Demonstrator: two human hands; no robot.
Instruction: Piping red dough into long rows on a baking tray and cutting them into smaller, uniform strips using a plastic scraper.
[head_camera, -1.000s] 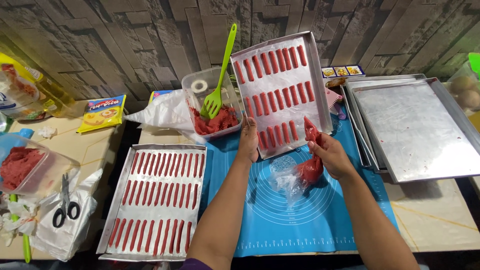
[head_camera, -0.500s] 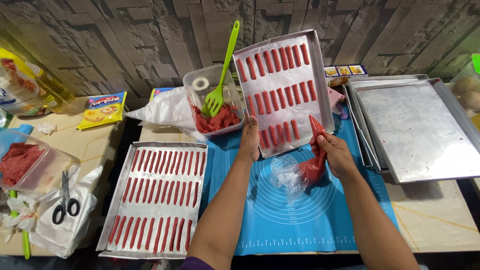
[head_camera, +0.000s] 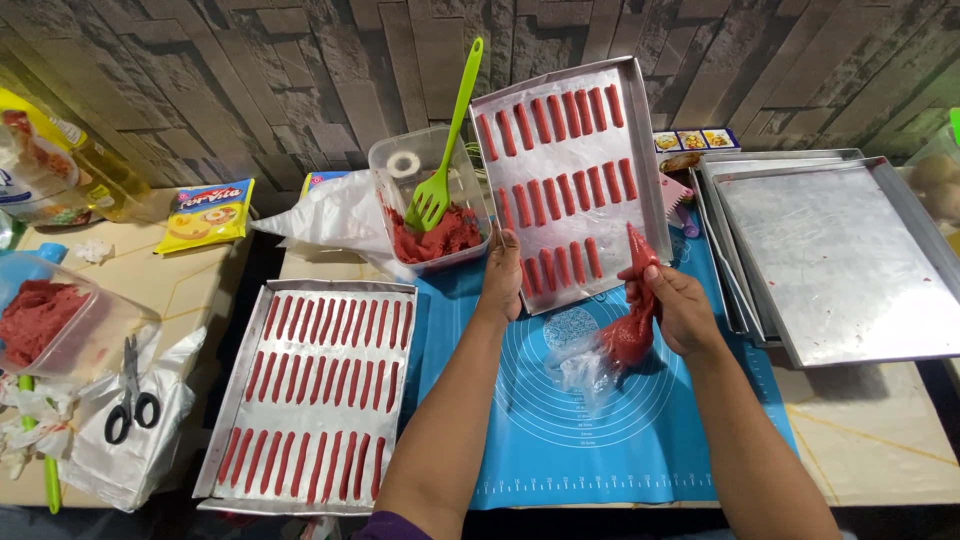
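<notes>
Red paste is filling the clear plastic piping bag (head_camera: 628, 335), which the right hand (head_camera: 678, 308) is clenching around its middle, nozzle end pointing up at the tilted tray's lower right edge. The left hand (head_camera: 500, 272) is lying flat, fingers released, on the lower edge of that foil-lined metal tray (head_camera: 655, 170), steadying it over the blue silicone mat (head_camera: 600, 440). Since half a second ago, the bag's tip is sitting slightly closer to the tray. Short red piped strips (head_camera: 560, 170) are lying in neat rows. A second filled tray (head_camera: 312, 395) is resting at the mat's left edge.
</notes>
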